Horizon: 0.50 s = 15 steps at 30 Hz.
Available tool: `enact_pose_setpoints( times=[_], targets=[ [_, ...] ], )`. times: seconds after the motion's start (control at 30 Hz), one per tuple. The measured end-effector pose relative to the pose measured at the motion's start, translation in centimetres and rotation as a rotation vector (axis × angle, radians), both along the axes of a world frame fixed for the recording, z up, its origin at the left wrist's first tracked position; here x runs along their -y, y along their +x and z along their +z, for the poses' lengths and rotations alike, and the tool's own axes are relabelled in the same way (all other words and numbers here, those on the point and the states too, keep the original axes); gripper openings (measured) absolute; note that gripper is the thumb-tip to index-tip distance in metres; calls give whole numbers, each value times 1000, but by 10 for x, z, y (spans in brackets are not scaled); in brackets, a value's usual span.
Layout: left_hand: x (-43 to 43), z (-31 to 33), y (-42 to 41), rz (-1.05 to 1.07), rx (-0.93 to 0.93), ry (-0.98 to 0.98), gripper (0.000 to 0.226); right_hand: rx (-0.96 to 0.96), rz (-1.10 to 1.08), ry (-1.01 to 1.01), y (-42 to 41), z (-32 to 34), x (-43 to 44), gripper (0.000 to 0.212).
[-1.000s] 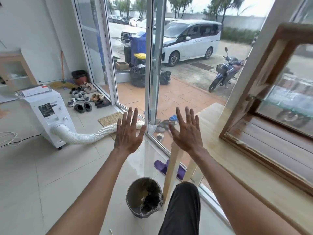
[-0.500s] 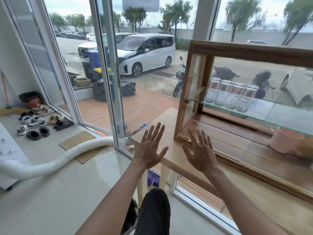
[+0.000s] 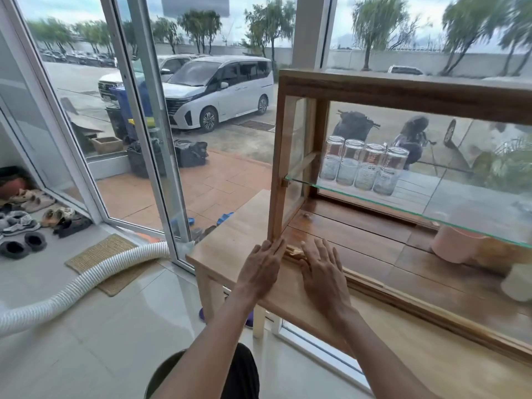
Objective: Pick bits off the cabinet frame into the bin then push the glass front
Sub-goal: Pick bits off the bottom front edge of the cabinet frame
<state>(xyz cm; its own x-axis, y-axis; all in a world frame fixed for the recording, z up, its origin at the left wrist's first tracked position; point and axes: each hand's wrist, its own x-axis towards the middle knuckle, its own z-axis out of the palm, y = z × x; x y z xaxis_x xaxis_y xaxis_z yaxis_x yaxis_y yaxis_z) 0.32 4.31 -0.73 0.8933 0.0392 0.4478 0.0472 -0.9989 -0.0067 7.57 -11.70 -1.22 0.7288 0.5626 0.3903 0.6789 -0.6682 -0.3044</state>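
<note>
Left hand (image 3: pixel 263 267): flat, fingers together and extended, palm down; fingertips at the foot of the cabinet's left corner post; holds nothing
Right hand (image 3: pixel 322 270): flat, fingers slightly spread, palm down over the lower front rail; holds nothing; just beside the left hand, not touching it
Cabinet (image 3: pixel 403 90): wooden frame, standing on the table (image 3: pixel 230 240) against the window; front appears open at the left end
Bits (image 3: pixel 292 254): pale wood splinters lying on the lower rail, between the two hands
Glass front: cannot tell where the pane sits
Shelf (image 3: pixel 403 208): glass, level, mid-height inside the cabinet
Jars (image 3: pixel 364 165): four, clear, in a row on the shelf, touching one another
Bin (image 3: pixel 161 378): dark rim on the floor at the bottom edge, partly hidden by the knee
Hose (image 3: pixel 86 280): white, ribbed, lying across floor and mat
</note>
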Motion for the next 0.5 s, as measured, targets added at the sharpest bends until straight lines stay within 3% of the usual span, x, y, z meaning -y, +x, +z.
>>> enact_pose_setpoints(
  times=[0.2, 0.33, 0.5],
  targets=[
    [-6, 1, 4, 10, 43, 16, 45, 19, 8, 69, 10, -6, -3, 32],
    [-8, 2, 5, 19, 108, -40, 34, 119, 2, 139, 13, -5, -3, 18],
    [-9, 9, 6, 15, 165, -141, 25, 76, -13, 212, 11, -4, -3, 9]
  ],
)
